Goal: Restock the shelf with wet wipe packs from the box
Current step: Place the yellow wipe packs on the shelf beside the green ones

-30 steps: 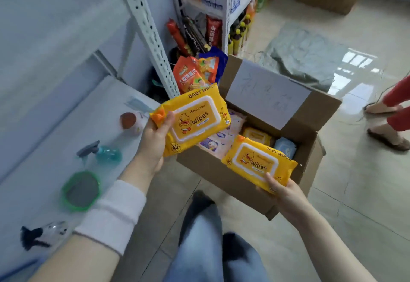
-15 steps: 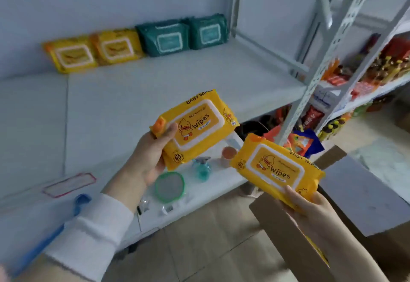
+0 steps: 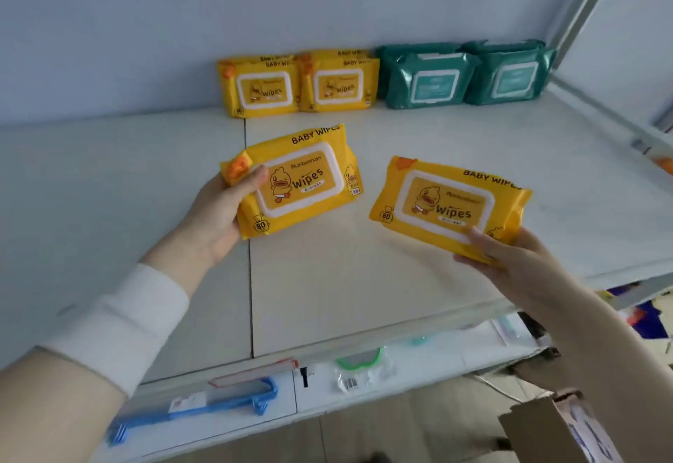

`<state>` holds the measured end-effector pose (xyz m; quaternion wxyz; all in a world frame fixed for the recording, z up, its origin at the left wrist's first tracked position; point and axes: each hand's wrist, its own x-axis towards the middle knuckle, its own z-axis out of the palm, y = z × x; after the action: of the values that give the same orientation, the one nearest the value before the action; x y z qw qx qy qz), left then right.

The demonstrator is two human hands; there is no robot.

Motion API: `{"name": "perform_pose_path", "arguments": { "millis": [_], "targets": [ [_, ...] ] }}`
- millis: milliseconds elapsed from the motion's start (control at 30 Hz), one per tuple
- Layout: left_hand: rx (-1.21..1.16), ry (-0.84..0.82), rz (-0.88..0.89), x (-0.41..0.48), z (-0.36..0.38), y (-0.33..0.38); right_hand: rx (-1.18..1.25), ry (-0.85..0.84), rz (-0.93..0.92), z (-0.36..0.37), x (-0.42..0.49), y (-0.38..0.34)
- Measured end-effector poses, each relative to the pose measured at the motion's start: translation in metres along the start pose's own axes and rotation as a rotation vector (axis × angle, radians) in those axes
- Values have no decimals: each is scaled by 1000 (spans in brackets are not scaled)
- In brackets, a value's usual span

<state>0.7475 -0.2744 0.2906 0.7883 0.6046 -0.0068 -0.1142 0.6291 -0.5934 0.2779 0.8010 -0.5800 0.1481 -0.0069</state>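
Fingers curled on both sides, one pack per hand. Left hand (image 3: 215, 218) grips the short end of a yellow wipe pack (image 3: 302, 182): thumb (image 3: 255, 175) on the front beside the orange corner tab, other fingers behind the pack, hidden. Right hand (image 3: 510, 258) pinches the lower edge of a second yellow pack (image 3: 448, 204), thumb on the front, fingers underneath. Both packs hover over the middle of the shelf (image 3: 364, 280), faces up to the camera, apart from each other, clear of the board. Edge grips leave the labels and far ends free, so each pack can probably go straight down label-forward. Likely target: the shelf's back wall, where two upright yellow packs (image 3: 264, 89) stand, apparently two deep, with teal packs (image 3: 429, 80) right of them. Matching colour suggests in front of the yellows. Readable print: "BABY WIPES" along the top edge, "Wipes" with a duck cartoon inside the white lid frame, "80" at a corner. Brand line roughly "Runbenmian", not certain. Teal labels too blurred. Box (image 3: 539, 426) is below the shelf's front edge, right side, only partly in view.
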Motion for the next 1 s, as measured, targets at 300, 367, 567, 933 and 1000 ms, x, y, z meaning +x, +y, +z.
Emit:
{"name": "perform_pose_path", "arguments": {
  "millis": [300, 367, 567, 933, 1000],
  "targets": [
    [203, 179, 159, 144, -35, 16, -210, -271, -10, 42, 194, -37],
    [253, 211, 182, 173, -42, 16, -299, -309, -35, 54, 235, -40],
    [415, 361, 311, 231, -64, 21, -850, 41, -288, 82, 312, -35],
    [691, 482, 403, 242, -57, 22, -992, 359, -404, 107, 325, -20],
    [775, 518, 385, 235, -53, 24, -1010, 370, -319, 115, 312, -19]
  ]
}}
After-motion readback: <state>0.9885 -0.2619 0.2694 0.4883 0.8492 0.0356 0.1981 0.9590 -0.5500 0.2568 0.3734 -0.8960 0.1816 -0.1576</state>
